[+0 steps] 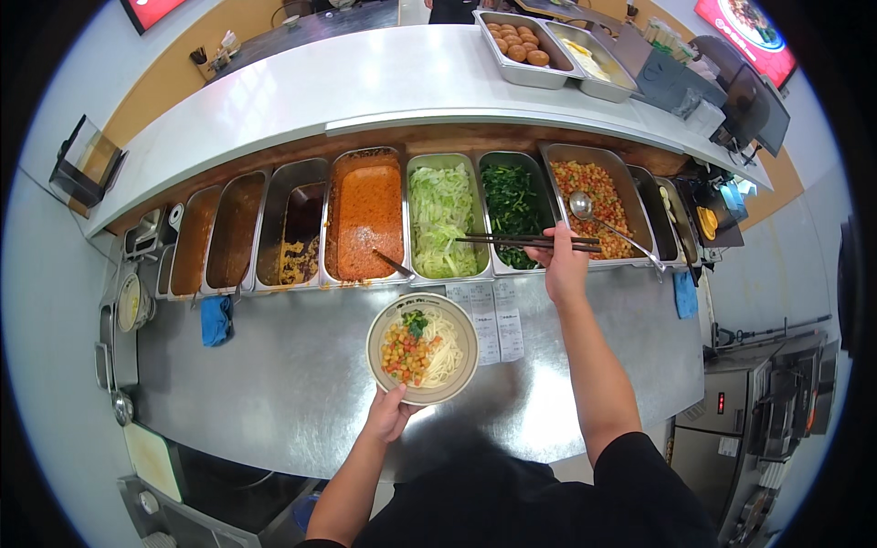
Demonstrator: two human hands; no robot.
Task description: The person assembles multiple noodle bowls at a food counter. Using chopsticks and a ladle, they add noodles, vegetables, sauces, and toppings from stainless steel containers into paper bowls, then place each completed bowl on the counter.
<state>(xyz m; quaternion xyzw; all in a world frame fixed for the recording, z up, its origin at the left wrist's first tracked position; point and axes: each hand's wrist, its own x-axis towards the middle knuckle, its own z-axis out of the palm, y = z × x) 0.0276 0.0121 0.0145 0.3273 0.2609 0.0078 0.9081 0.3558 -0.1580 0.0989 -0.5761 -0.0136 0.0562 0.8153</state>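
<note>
My left hand (390, 415) grips the near rim of a bowl (374, 340) above the steel counter. In the bowl lie pale noodles (445, 352), a diced orange-and-red topping (406, 354) and a small heap of chopped greens (417, 323). Dark chopsticks (512, 239) are held in my right hand (565, 265), pointing left. Their tips are over the pan of shredded lettuce (443, 215); I cannot tell whether they touch it. Beneath the chopsticks is a pan of dark leafy greens (513, 192). To the right, a ladle (582, 206) rests in a pan of diced topping (594, 183).
An orange sauce pan (365, 215) and several brown-sauce pans continue leftward. Paper slips (493, 320) lie beside the bowl on the steel counter (274, 384). Blue cloths (216, 320) hang at both ends. A white ledge (384, 78) behind carries a tray of brown eggs (521, 44).
</note>
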